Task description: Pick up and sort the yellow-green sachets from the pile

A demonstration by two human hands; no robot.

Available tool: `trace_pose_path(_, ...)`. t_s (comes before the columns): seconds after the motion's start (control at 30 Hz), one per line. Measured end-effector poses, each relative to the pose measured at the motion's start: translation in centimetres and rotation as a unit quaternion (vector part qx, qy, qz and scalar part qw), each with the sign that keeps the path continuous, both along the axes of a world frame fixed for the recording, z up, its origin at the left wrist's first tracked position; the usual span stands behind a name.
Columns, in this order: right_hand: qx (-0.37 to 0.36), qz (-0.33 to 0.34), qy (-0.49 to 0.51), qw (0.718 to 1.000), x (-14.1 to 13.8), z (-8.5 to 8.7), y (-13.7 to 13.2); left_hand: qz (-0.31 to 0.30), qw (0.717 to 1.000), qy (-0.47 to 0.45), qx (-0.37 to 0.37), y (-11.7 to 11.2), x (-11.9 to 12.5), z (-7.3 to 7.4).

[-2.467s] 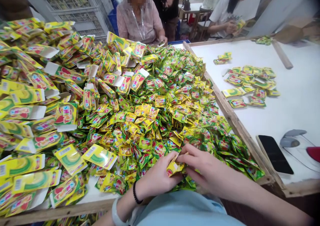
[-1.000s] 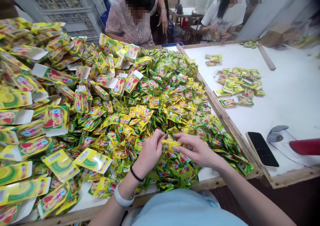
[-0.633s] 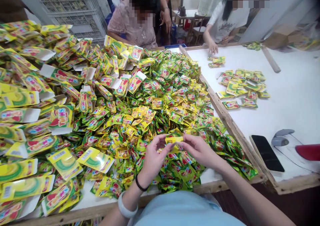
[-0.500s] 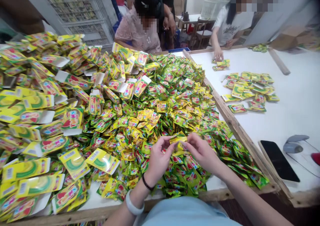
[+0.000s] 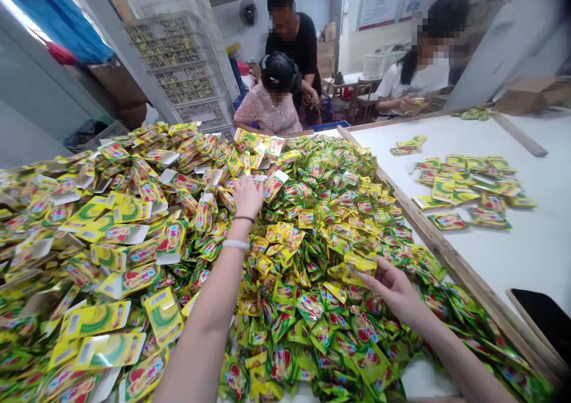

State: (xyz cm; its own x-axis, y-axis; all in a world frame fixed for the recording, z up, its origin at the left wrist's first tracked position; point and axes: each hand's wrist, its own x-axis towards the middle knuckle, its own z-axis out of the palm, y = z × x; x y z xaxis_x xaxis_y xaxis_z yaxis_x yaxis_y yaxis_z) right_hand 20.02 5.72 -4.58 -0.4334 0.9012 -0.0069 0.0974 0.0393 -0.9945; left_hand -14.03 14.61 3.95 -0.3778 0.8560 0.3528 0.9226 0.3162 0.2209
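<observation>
Head view: your right hand (image 5: 393,290) pinches a yellow packet (image 5: 359,264) crosswise over the heap (image 5: 307,311); an open carton (image 5: 275,185) slants just right of your left hand (image 5: 248,198), whose grip, hidden, can't be told.

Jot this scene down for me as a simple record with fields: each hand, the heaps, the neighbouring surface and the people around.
Left hand: at the open cartons; exact grip hidden
Right hand: fingers holding a yellow sachet, perhaps more than one
Heaps: cartons mostly left, green and yellow sachets mostly right
Divider: wooden strip along the sachets' right side
Beyond strip: grouped packs and a phone
Others: people in pink, black and white
</observation>
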Motion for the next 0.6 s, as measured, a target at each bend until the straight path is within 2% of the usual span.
trace_pose_path(0.1, -0.058, 0.014, 0.042, 0.997, 0.4, -0.2, -0.7, 0.009, 0.999, 0.003, -0.05, 2.6, -3.7, 0.9)
trace_pose_path(0.17, -0.093, 0.026, 0.052, 0.994, 0.7, -0.6, -1.1, -0.012, 0.997, 0.008, -0.073, 2.5, -4.2, 0.5)
trace_pose_path(0.23, -0.118, 0.034, 0.054, 0.991, 1.0, -1.0, -1.3, -0.039, 0.996, 0.018, -0.082, 1.3, -3.4, -0.3)
trace_pose_path(0.3, -0.126, 0.036, 0.052, 0.99, 1.4, -1.0, -1.3, -0.088, 0.994, 0.006, -0.068, -0.9, -1.6, -1.3)
trace_pose_path(0.37, -0.113, 0.029, 0.058, 0.991, 1.7, -0.3, -1.1, -0.167, 0.981, -0.089, -0.038, -3.9, 1.0, -2.2)
trace_pose_path(0.4, -0.096, 0.022, 0.065, 0.993, 1.7, 0.4, -1.0, -0.213, 0.961, -0.175, -0.029, -5.5, 2.6, -2.5)
trace_pose_path(0.43, -0.074, 0.013, 0.074, 0.994, 1.6, 1.2, -0.9, -0.248, 0.927, -0.278, -0.037, -7.3, 4.1, -2.9)
trace_pose_path(0.5, -0.02, 0.003, 0.097, 0.995, 1.0, 3.2, -0.8, -0.298, 0.831, -0.457, -0.106, -10.6, 7.3, -3.5)
trace_pose_path(0.53, 0.012, 0.003, 0.107, 0.994, 0.5, 4.2, -0.8, -0.321, 0.784, -0.512, -0.14, -12.1, 8.7, -3.7)
trace_pose_path(0.6, 0.078, 0.021, 0.117, 0.99, -0.6, 5.9, -0.7, -0.352, 0.712, -0.58, -0.182, -14.3, 11.0, -4.1)
